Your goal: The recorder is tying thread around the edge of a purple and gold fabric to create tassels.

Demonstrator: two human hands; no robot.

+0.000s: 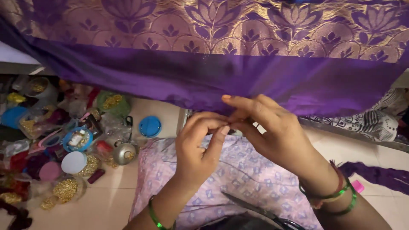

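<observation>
The cloth is hung across the top. Both hands are met at its lower edge. Containers are scattered left; scissors are laid below.

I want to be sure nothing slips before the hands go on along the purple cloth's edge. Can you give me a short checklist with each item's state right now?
1. Left hand at the cloth's lower edge: ok, fingertips pinched together there.
2. Right hand meets it: ok, fingers touch the left hand's at the hem.
3. Purple cloth hangs spread across the view: ok.
4. What the fingertips pinch: cannot tell, too small to see.
5. Scissors within reach: ok, lying on the lap below the hands.
6. Bead containers out of the way: ok, on the floor at the left.
</observation>
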